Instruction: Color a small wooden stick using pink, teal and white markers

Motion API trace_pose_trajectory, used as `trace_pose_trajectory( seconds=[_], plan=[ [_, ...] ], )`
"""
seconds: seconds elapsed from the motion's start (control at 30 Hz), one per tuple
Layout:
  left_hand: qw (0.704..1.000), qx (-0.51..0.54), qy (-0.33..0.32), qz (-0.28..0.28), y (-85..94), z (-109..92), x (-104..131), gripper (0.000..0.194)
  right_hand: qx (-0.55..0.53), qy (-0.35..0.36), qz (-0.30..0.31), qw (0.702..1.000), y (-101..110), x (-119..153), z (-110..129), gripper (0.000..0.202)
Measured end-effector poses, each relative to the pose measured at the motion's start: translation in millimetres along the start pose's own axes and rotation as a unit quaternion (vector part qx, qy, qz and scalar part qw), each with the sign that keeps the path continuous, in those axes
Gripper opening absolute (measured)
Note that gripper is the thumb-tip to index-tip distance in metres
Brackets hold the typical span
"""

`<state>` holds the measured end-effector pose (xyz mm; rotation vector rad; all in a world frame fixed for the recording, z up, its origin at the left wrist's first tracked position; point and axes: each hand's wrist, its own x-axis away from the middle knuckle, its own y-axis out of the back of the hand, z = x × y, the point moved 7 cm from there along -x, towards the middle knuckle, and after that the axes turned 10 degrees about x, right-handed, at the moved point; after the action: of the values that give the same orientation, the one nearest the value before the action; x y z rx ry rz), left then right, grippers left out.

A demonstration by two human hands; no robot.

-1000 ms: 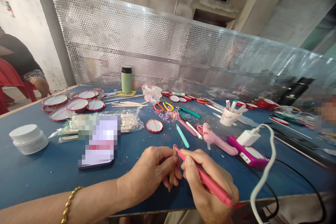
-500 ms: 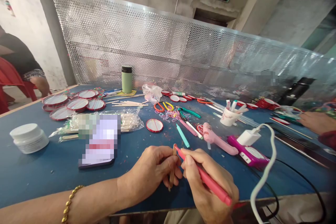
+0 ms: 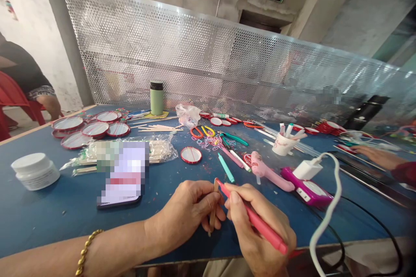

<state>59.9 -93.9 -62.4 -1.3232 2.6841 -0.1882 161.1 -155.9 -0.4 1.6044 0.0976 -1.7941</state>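
Observation:
Near the front edge of the blue table, my left hand [image 3: 191, 210] pinches a thin flat wooden stick [image 3: 212, 216], held upright. My right hand [image 3: 260, 225] grips a red marker pen [image 3: 264, 229] like a writing tool. The pen's tip meets the top end of the stick, where red colour shows. Just beyond my hands lie a turquoise marker [image 3: 226, 168], a pink glue gun [image 3: 269, 173] and a round disc with a red rim [image 3: 191, 155].
Left are a phone [image 3: 125, 177], a white jar [image 3: 35, 171], bagged sticks [image 3: 162, 149] and red-rimmed discs [image 3: 95, 129]. Right are a purple power strip [image 3: 307, 188] with a white cable [image 3: 336, 190] and a paper cup [image 3: 282, 145] of pens. A co-worker's hand [image 3: 373, 156] is far right.
My hands, the stick and the red marker stay almost in place, pen tip still at the stick's end. At far right, the co-worker's hand has shifted left and slightly lower.

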Motion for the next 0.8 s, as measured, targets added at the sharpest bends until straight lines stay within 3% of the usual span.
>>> trace_pose_trajectory(
  seconds=[0.8],
  plan=[
    [1.000, 0.018, 0.001, 0.001, -0.3, 2.4, 0.1, 0.039, 0.018, -0.006, -0.015, 1.000, 2.3, 1.4, -1.7, 0.013]
  ],
)
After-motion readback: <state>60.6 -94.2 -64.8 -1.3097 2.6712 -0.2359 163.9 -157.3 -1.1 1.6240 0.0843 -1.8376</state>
